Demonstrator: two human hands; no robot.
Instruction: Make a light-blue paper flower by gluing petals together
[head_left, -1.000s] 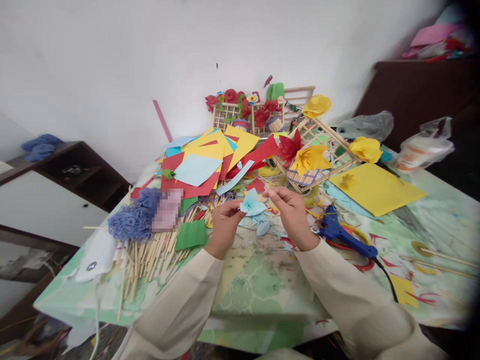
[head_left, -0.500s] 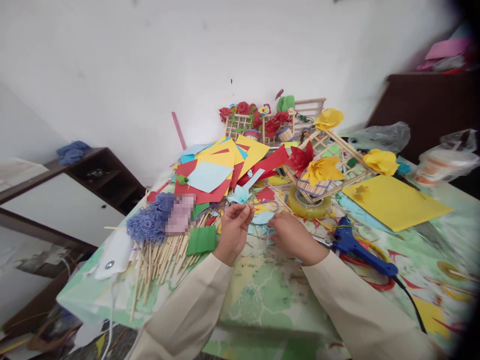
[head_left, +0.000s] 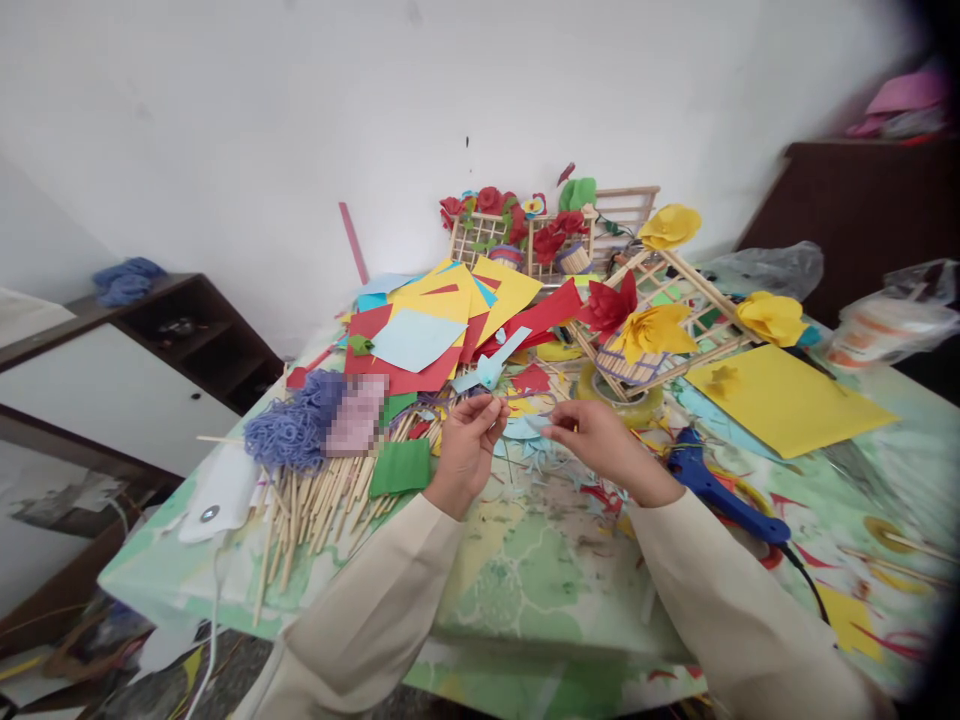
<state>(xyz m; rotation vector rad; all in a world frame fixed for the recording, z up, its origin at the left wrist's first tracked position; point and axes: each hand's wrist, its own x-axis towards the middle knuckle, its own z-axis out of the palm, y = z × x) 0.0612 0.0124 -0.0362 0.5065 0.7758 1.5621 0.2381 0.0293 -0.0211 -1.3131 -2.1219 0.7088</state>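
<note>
My left hand (head_left: 463, 448) pinches the stem end of a small light blue paper flower (head_left: 487, 374) and holds it up over the table. A little to its right, my right hand (head_left: 604, 445) is closed in a pinch on a small light blue paper petal (head_left: 535, 425), its fingertips pointing toward the left hand. The two hands are a few centimetres apart. More light blue scraps (head_left: 517, 432) lie on the green patterned table (head_left: 525, 570) under them. Cream sleeves cover both arms.
A blue glue gun (head_left: 709, 485) with a black cord lies right of my right hand. Near it are a tape roll (head_left: 626, 408) and a yellow sheet (head_left: 787, 400). Wooden sticks (head_left: 311, 505), purple yarn (head_left: 289, 432), stacked coloured paper (head_left: 427, 335) and a lattice with paper flowers (head_left: 660, 325) crowd the table.
My right hand dropped from beside the flower to the scraps on the table, then rose with a small blue petal in its pinch. My left hand kept the flower raised.
</note>
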